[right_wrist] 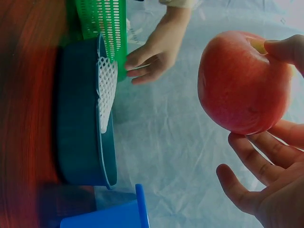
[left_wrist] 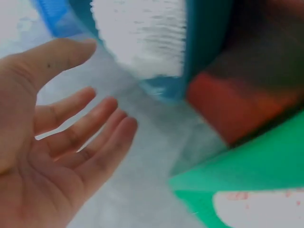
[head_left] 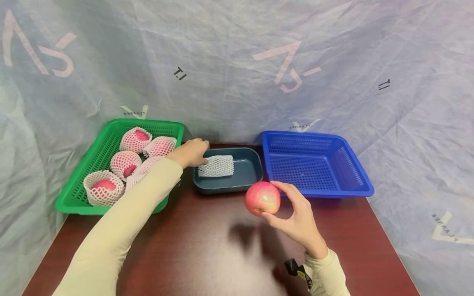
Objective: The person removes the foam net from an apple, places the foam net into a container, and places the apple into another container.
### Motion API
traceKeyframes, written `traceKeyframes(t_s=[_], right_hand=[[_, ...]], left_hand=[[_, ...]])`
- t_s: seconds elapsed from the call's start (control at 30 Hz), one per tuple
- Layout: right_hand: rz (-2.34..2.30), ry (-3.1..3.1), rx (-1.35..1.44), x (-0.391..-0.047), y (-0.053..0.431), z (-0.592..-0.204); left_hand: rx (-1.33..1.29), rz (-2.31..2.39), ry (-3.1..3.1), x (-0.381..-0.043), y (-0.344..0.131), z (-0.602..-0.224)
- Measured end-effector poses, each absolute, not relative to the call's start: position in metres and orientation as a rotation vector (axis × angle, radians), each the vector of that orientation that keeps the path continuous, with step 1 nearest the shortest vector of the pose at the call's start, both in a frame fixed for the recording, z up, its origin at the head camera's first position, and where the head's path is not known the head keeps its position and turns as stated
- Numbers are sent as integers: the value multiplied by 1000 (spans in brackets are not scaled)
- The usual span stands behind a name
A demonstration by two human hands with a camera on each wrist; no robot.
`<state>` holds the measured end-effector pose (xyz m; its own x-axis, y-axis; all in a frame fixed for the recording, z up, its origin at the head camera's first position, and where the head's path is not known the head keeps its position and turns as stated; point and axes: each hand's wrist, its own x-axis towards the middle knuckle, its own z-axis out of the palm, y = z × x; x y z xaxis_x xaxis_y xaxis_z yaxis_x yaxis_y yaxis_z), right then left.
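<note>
My right hand (head_left: 298, 220) holds a bare red apple (head_left: 263, 199) above the table, thumb at one end and fingertips at the other. In the right wrist view the apple (right_wrist: 244, 83) shows whole, its stem hollow beside the thumb. My left hand (head_left: 191, 153) is over the left end of a dark teal tray (head_left: 246, 187). Its fingers (left_wrist: 102, 137) are spread loosely with nothing between them in the left wrist view. A white foam net sleeve (head_left: 218, 166) lies in the tray, just right of that hand.
At the left, a green basket (head_left: 74, 201) holds several apples in pink and white foam nets. A blue basket (head_left: 318, 191) stands right of the tray. Grey sheeting (head_left: 229, 82) hangs behind the dark red table (head_left: 200, 250).
</note>
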<state>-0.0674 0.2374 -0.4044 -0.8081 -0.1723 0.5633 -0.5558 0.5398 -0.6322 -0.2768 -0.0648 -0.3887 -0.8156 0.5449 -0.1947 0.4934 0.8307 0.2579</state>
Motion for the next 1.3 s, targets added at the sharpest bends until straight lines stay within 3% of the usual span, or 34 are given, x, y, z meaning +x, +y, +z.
traceKeyframes(t_s=[0.3,0.6,0.97,1.3], right_hand=[[1149,-2356,556,-64,234,-401],[1110,-2336,577,-62,231,-399],[993,-2403,608,-77,244,-391],[599,-2551,610,-167,303,-355]], left_hand=[[1035,304,2838,-200,-58,-358],[1122,449,2961,-116,-94,-356],[999,538,2980,-104,-116,-355],[883,654,2960,-95,-140,-360]])
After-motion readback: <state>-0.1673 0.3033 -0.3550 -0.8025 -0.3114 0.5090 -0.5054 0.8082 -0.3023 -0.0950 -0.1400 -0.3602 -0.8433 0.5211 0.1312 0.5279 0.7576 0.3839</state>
